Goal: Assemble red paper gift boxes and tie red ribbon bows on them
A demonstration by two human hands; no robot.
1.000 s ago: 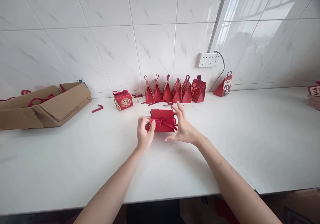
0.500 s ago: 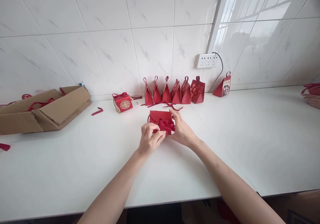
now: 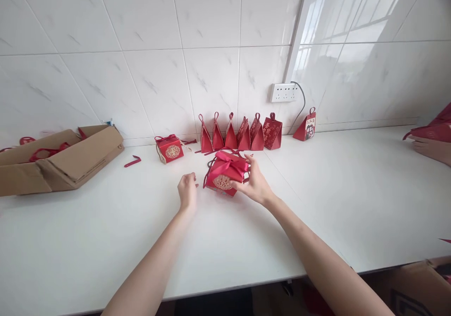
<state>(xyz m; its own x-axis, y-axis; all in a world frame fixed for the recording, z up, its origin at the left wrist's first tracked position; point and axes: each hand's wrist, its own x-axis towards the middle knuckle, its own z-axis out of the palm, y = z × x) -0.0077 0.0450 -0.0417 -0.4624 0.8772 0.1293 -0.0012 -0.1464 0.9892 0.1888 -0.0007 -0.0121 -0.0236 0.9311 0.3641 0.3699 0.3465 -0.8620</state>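
Red and shiny, the bow (image 3: 224, 162) sits on top of the gift box (image 3: 219, 180) in your right hand (image 3: 256, 183). Half a second ago both your hands were at the ribbon; now your left hand (image 3: 187, 191) is off it, just left of the gift box, and the round gold picture has turned to face you. So your right hand seems to do all the holding, thumb in front and fingers at the side. Your left fingers curl in with nothing seen in them; whether the tips meet is hard to tell. It is also hard to tell if the gift box touches the bench (image 3: 105, 240). Just past your right hand stand the red bags (image 3: 230, 139), then the wall (image 3: 151, 71), so room is tight that way. Past your left hand sit a small red box (image 3: 172, 150) and, further left, a brown carton (image 3: 92, 152). Toward you there is more room: the bench's near edge is well back from both hands, under your arms.
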